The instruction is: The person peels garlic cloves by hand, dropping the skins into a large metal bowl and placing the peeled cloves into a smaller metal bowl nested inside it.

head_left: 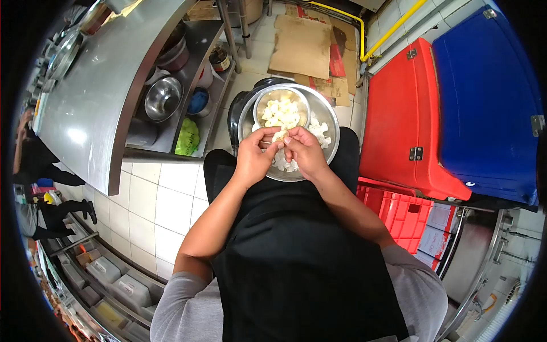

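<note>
In front of my body a wide steel bowl (pixel 333 125) holds a smaller steel bowl (pixel 307 102) near its far side. Pale yellow chunks (pixel 280 113) fill much of the small bowl. Whiter, lumpy pieces (pixel 320 132) lie in the wide bowl around it. My left hand (pixel 255 153) and my right hand (pixel 306 151) meet over the bowls, fingertips pinched on one pale lumpy piece (pixel 279 136). Both hands are closed on it. Its exact kind is too small to tell.
To the left stands a steel table (pixel 91 85) with a lower shelf holding a steel bowl (pixel 163 98) and a green bag (pixel 187 137). Red (pixel 399 114) and blue (pixel 484 102) lidded boxes and a red crate (pixel 399 216) are at right. Flattened cardboard (pixel 302 45) lies ahead. A person (pixel 51 216) is far left.
</note>
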The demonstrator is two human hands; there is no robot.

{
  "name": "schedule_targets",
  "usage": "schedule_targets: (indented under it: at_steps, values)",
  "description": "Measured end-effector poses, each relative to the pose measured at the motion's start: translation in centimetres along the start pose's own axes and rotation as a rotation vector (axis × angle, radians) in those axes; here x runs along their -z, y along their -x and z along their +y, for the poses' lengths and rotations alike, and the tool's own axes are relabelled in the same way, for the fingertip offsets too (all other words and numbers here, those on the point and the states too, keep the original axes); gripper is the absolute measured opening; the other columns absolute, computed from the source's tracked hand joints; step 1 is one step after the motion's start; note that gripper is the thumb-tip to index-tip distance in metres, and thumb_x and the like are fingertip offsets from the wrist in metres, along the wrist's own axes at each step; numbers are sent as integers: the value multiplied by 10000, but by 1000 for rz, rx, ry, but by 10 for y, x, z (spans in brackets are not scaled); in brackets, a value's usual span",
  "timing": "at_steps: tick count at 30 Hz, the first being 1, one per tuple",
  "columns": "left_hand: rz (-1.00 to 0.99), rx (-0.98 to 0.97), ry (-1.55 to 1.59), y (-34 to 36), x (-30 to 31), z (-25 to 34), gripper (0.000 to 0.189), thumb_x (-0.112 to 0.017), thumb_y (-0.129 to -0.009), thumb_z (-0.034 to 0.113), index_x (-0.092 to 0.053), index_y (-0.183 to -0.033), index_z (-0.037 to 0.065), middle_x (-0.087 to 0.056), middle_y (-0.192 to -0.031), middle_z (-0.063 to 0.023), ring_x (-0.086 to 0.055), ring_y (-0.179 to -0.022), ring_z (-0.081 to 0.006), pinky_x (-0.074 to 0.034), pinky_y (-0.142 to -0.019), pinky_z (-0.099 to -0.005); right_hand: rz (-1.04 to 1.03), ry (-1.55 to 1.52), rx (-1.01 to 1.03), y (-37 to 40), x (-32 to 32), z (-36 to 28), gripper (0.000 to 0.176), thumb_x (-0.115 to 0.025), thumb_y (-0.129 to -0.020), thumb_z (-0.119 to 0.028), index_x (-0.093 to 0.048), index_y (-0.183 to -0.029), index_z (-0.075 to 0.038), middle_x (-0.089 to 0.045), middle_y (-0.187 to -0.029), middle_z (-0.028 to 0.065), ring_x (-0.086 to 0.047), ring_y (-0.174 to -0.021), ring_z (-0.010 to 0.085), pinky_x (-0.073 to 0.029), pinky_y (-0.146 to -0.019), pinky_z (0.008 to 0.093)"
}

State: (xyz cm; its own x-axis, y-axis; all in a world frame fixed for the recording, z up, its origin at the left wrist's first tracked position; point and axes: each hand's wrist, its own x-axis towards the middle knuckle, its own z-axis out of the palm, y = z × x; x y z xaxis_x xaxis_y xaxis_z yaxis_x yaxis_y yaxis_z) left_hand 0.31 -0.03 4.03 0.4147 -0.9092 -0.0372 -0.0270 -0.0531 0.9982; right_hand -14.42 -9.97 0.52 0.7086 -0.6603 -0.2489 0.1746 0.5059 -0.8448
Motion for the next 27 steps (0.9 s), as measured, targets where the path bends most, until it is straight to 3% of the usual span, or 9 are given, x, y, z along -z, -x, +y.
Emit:
schedule_targets:
  at_steps: [2, 4, 7, 13, 15, 18, 20, 24, 27]
  values:
    - [24, 81, -9, -2, 3, -3, 274, -759, -956, -33, -759, -1228, 8, -762, -1074, -86, -737, -896, -148, -595, -809, -298, -7, -13, -46, -4, 5, -7, 109, -609, -1085, -108, -607, -1148, -20, -694, -906, 67, -568, -650, 82, -489, -588, 250]
    - [30, -228, -312, -7, 6, -6, 277, -760, -932, -34, -767, -1206, 11, -762, -1035, -116, -745, -862, -189, -595, -791, -312, -12, -28, -91, -10, 6, -11, 97, -606, -1079, -105, -607, -1136, -27, -688, -901, 66, -572, -651, 89, -498, -594, 261]
    - [46, -328, -399, -13, 4, -5, 281, -752, -913, -50, -770, -1187, 7, -762, -1017, -137, -746, -836, -217, -593, -779, -317, -23, 188, -53, -22, 7, -11, 68, -584, -1058, -87, -597, -1107, -41, -686, -897, 73, -589, -673, 105, -501, -602, 288]
    - [92, -224, -234, -32, 0, -2, 270, -775, -912, -48, -778, -1175, 11, -770, -1026, -135, -750, -864, -186, -601, -796, -309, 107, 688, 234, -41, 6, -11, 77, -560, -1026, -84, -572, -1100, -68, -644, -900, 50, -562, -708, 92, -450, -607, 266]
    - [95, -190, -151, -35, 3, -3, 290, -785, -905, -57, -776, -1188, 7, -760, -1015, -126, -749, -895, -169, -603, -801, -300, -38, 44, -118, -43, 10, -24, 78, -548, -1034, -89, -561, -1110, -93, -586, -875, 18, -493, -674, 78, -411, -598, 246]
    - [91, -290, -128, -41, 9, -4, 307, -794, -885, -73, -786, -1181, 9, -740, -1006, -117, -747, -890, -188, -600, -784, -307, -78, 60, -179, -43, 1, -32, 57, -525, -1053, -100, -547, -1105, -110, -548, -852, 5, -451, -661, 70, -379, -579, 242]
    - [19, -355, -357, -44, 14, 0, 319, -801, -864, -82, -799, -1166, 20, -723, -1001, -111, -742, -883, -217, -593, -763, -326, -89, 62, -135, -47, 3, -27, 27, -533, -1070, -117, -544, -1092, -109, -546, -850, 3, -454, -663, 69, -382, -576, 246]
    - [21, -357, -312, -53, 17, -5, 320, -802, -849, -85, -806, -1148, 30, -723, -1002, -112, -736, -872, -237, -584, -757, -342, -128, 53, -31, -60, 12, -11, 92, -577, -1103, -179, -541, -1055, -110, -555, -853, 1, -484, -687, 68, -408, -585, 250]
    - [0, -376, -363, -60, 21, -7, 324, -796, -840, -94, -805, -1140, 28, -730, -1001, -119, -737, -885, -251, -585, -774, -350, -115, -37, -62, -62, 9, -19, 89, -568, -1100, -146, -538, -1023, -114, -568, -861, 5, -519, -703, 73, -434, -603, 249]
